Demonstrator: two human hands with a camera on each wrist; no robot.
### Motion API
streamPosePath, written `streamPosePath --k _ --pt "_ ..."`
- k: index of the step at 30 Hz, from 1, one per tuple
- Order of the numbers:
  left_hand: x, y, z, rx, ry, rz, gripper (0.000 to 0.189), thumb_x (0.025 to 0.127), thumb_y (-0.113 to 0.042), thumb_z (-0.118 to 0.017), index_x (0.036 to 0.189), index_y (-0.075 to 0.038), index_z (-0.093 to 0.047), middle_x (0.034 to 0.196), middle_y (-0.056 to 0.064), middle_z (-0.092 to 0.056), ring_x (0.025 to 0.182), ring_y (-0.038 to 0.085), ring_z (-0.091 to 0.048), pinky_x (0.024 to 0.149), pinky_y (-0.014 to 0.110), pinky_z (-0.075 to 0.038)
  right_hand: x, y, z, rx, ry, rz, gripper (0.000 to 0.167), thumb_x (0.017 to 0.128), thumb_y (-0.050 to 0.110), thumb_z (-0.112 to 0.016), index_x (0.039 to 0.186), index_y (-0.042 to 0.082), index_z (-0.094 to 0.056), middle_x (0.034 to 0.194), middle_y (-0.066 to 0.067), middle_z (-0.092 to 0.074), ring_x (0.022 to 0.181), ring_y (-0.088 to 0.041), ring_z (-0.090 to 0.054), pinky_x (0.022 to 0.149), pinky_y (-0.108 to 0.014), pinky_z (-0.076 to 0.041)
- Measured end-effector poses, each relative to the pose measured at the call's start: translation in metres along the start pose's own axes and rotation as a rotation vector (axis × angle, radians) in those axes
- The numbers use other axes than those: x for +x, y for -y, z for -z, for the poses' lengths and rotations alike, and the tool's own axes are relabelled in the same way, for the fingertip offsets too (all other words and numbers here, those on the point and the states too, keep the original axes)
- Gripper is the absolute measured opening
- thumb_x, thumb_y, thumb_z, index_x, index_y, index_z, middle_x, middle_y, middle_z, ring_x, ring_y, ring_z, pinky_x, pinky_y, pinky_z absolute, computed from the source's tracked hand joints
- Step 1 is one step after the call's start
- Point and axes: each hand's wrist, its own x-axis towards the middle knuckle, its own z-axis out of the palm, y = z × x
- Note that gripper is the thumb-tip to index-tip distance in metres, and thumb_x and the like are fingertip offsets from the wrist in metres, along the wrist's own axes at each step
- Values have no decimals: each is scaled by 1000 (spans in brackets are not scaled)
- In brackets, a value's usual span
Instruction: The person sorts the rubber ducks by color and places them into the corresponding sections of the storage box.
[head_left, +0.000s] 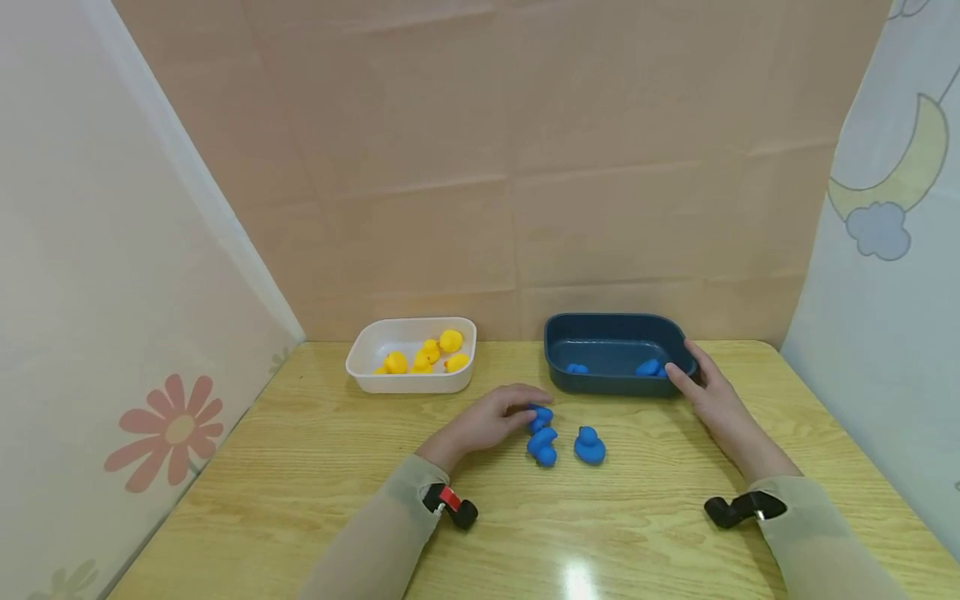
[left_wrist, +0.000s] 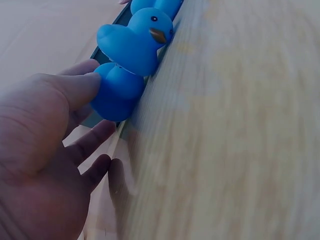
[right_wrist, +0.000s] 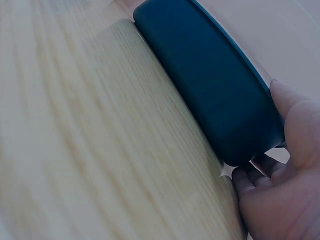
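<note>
On the far left, a white cloth (head_left: 112,250) has a pink flower (head_left: 178,430) on it. Next, at the far edge of the wooden tabletop (head_left: 285,467), sits a white tub (head_left: 408,384) with yellow ducks (head_left: 396,362) inside. The left hand (head_left: 487,417) reaches in from the near side, out of a pale sleeve (head_left: 375,533) with a black band (head_left: 450,504). Its thumb and fingers are partly closed and pinch a small blue duck (head_left: 542,415). I can't tell if that duck is off the wood.

Just on the near side of it is a second blue duck (head_left: 542,447). A third blue duck (head_left: 589,447) sits a bit to the right, on its own.

Past these, on the far side, is a dark blue tub (head_left: 618,385). More blue ducks (head_left: 649,368) lie in it, by its near wall. The right hand (head_left: 712,396) holds the tub's right end, with its thumb at the rim and its fingers bent around the outside. On the far right, a pale cloth has a yellow moon (head_left: 900,175) and a cloud (head_left: 879,231).
</note>
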Motion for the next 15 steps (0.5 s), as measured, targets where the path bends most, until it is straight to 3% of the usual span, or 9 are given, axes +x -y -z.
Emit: streamPosePath --k 7,15 --pt "0 2 0 21 18 -10 37 116 -7 -57 151 -13 -69 152 -2 -66 142 13 -58 121 31 -44 1 -2 1 -13 -1 -5 92 116 51 -53 177 24 10 181 -21 18 164 -54 10 128 -74 -3" --pt "-2 -2 -2 7 12 67 35 116 -14 -59 149 -17 -71 142 -9 -71 129 7 -62 115 29 -49 0 0 1 -20 -7 -9 93 116 52 -54 177 24 9 181 -21 17 164 -54 9 129 -74 -3"
